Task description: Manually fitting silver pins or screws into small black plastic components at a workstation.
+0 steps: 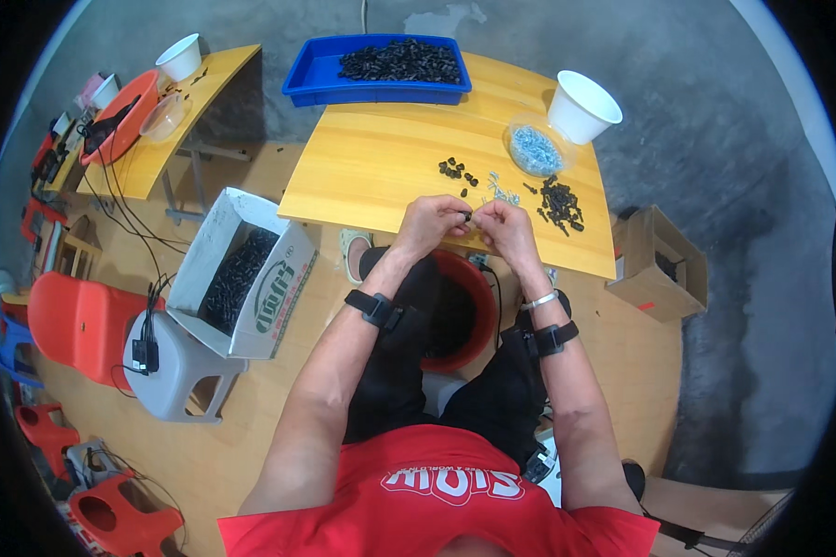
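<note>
At the near edge of the yellow wooden table, my left hand pinches a small black part. My right hand meets it there, its fingers closed; whatever they grip is too small to make out. Just beyond the hands lies a loose group of small black pieces. Beside it are scattered silver screws. A heap of longer black pieces sits to the right. Behind that heap stands a clear round bowl full of silvery-blue small hardware, next to a white bucket.
A blue tray of black parts spans the table's far edge. Between my legs stands a red tub. An open white carton and a grey stool are at left; a cardboard box is at right.
</note>
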### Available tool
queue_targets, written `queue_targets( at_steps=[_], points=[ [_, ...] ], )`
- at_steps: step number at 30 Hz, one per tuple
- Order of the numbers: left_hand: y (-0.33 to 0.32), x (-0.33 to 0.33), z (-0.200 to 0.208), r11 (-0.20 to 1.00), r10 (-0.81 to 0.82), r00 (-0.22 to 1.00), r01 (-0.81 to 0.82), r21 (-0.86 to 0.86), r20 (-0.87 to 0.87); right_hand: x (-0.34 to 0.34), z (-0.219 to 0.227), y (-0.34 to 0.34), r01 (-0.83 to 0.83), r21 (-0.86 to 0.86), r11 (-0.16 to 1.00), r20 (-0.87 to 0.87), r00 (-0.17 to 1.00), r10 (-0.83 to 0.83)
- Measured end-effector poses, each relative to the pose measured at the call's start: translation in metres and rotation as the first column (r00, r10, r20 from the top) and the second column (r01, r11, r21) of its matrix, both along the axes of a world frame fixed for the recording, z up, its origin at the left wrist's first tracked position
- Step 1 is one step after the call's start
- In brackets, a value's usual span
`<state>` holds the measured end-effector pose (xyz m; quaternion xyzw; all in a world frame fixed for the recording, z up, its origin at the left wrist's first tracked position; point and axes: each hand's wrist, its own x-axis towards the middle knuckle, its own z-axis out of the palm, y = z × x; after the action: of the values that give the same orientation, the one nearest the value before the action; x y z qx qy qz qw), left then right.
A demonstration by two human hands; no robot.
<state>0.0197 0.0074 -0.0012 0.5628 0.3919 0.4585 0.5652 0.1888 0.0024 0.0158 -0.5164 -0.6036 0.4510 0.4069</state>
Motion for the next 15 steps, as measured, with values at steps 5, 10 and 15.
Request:
queue_targets(
  at_steps=[5,10,15],
  points=[
    [0.001,-0.001,0.000,0.998,0.009,0.995,-0.002,-0.069,0.095,-0.004,0.000,0.005,-0.003,-0.056,0.998,-0.122,0.993,-0.004],
    [-0.002,-0.002,0.000,0.994,0.078,0.967,-0.058,-0.088,0.242,-0.022,0.011,-0.002,-0.013,0.538,0.843,0.332,0.922,-0.199],
    [0.001,0.001,-0.004,0.981,0.185,0.905,-0.149,-0.121,0.383,-0.020,0.013,0.010,0.094,0.555,0.827,0.261,0.924,-0.280]
  ],
)
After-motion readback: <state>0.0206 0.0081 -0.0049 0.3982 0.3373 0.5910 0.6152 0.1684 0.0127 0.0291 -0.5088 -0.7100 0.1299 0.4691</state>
